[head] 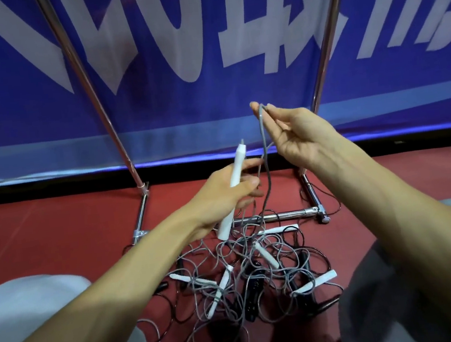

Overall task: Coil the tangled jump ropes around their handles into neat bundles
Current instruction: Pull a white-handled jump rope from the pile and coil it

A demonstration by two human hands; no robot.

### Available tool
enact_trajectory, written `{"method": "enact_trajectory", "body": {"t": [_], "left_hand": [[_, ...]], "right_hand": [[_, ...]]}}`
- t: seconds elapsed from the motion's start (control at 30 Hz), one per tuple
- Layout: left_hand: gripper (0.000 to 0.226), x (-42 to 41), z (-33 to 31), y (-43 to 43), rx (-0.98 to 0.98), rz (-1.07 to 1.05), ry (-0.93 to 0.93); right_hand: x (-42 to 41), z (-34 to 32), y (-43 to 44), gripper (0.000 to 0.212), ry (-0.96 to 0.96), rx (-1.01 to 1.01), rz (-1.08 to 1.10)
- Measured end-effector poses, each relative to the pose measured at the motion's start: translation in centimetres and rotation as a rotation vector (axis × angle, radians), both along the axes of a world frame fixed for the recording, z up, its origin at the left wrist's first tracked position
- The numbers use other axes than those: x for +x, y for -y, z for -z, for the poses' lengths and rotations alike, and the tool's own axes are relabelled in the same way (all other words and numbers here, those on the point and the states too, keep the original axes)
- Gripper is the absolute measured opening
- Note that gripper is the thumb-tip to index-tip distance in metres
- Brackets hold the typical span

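Note:
My left hand [228, 195] grips a white jump-rope handle [237, 166], held upright and slightly tilted above the floor. Its grey rope [262, 138] rises in a loop to my right hand [296, 137], which pinches the top of the loop between thumb and fingertips, higher and to the right. From there the rope drops down into a tangled pile of grey and black ropes [253, 277] on the red floor, with several white handles [267, 256] and black handles [253, 288] lying among them.
A chrome frame [282, 215] of a blue banner [206, 60] stands right behind the pile, its legs and crossbar on the red floor [57, 232]. My knees in grey shorts flank the pile at lower left [32, 311] and lower right [375, 308].

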State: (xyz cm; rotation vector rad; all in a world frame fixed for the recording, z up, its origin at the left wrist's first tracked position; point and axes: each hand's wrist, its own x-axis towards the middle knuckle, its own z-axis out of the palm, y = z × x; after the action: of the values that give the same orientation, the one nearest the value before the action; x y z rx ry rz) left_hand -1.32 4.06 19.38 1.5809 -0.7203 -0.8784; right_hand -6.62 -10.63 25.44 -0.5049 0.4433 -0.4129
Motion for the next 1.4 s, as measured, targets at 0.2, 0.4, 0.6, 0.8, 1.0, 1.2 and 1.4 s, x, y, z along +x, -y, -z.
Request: {"method": "enact_trajectory", "body": {"t": [0.2, 0.4, 0.6, 0.8, 1.0, 1.2, 1.4], "left_hand": [[0.049, 0.2, 0.6, 0.3, 0.067, 0.069, 0.257], [0.016, -0.5, 0.6, 0.7, -0.049, 0.062, 0.207], [0.011, 0.5, -0.9, 0.2, -0.200, -0.042, 0.077], [0.007, 0.5, -0.3, 0.4, -0.190, -0.257, 0.118], [0.016, 0.8, 0.1, -0.1, -0.044, -0.069, 0.256], [0.013, 1.4, -0.6, 0.0, -0.181, -0.241, 0.195], [0.009, 3.3, -3.1, -0.7, -0.479, -0.317, -0.103]], "right_hand": [[-0.1, -0.1, -0.2, 0.011, -0.004, -0.030, -0.112], [0.0, -0.1, -0.2, 0.012, -0.011, -0.102, -0.101], [0.4, 0.3, 0.2, 0.013, -0.065, -0.277, -0.072], [0.5, 0.1, -0.3, 0.009, -0.050, -0.175, -0.085], [0.5, -0.1, -0.9, 0.008, -0.065, -0.248, -0.142], [0.8, 0.8, -0.3, 0.023, -0.230, -0.526, -0.146], [0.9, 3.6, -1.5, 0.042, -0.479, -1.338, -0.541]]}}
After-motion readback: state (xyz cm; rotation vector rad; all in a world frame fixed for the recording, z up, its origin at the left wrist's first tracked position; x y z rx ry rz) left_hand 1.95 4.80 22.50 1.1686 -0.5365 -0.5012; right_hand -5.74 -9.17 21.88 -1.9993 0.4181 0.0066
